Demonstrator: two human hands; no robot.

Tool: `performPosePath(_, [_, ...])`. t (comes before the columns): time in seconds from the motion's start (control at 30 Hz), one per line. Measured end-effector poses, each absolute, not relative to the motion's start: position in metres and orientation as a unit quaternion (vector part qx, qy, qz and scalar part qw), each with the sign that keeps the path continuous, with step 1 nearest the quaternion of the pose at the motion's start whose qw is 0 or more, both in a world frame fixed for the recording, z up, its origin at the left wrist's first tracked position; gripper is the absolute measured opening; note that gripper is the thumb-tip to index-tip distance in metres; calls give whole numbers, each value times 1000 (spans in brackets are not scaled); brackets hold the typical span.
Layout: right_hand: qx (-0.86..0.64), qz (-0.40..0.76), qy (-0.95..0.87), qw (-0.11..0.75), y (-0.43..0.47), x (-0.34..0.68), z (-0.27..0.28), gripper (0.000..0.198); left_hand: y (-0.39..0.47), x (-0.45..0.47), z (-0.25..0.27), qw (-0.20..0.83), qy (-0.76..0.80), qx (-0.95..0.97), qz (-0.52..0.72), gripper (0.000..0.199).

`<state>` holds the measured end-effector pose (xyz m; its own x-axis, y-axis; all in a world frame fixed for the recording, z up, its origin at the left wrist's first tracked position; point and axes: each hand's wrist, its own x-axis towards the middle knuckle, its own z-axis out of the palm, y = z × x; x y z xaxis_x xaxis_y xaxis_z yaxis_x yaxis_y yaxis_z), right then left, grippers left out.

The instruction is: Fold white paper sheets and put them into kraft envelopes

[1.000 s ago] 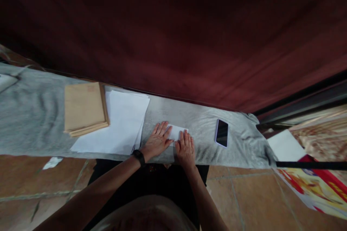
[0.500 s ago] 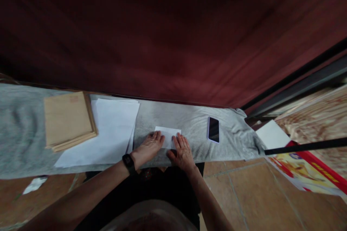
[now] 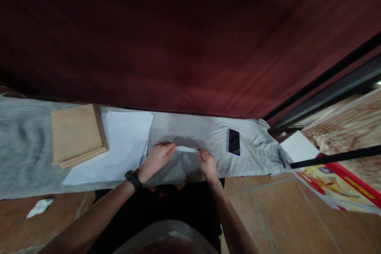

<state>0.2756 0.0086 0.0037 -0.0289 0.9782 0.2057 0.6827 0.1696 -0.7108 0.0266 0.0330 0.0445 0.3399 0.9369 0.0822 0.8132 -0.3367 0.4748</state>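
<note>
A folded piece of white paper (image 3: 186, 149) is held up above the grey cloth (image 3: 196, 125), seen nearly edge-on and slightly bowed. My left hand (image 3: 159, 156), with a dark watch on its wrist, pinches the paper's left end. At the right end, the fingers of my right hand (image 3: 207, 163) are closed on it. Left of my left hand lie several large sheets of white paper (image 3: 126, 139). A phone with a pale purple edge (image 3: 233, 142) rests to the right of my right hand.
A stack of brown envelopes (image 3: 76, 133) partly covers the white sheets. Behind the cloth rises a dark red panel (image 3: 178, 67). At right are a black bar (image 3: 336, 156) and a red and yellow box (image 3: 342, 184). A white scrap (image 3: 39, 207) lies on the tiled floor.
The folded paper was flat on the cloth under my spread hands. It is now lifted and turned edge-on, and both hands have closed on its ends.
</note>
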Motion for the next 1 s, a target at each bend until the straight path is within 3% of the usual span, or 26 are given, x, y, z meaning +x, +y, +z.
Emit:
performPosePath(0.13, [-630,259,-613,400,20,272,3,39,51,27,37,326,601,658,315,23])
performPosePath(0.2, [-632,253,-617,396,25,268,-1,37,56,29,28,347,620,624,325,29])
performPosePath(0.33, [-644,216,-619,394,29,257,-11,31,53,37,13,262,694,626,243,45])
performPosePath(0.47, [-623,146,-667,381,22,239,-18,40,41,46,6,187,710,649,197,48])
performPosePath(0.8, [-560,3,-807,191,-1,200,-38,52,22,49,-9,17,641,747,173,47])
performPosePath(1.0, [-548,1,-821,162,-1,204,-39,57,4,64,-22,41,541,822,173,59])
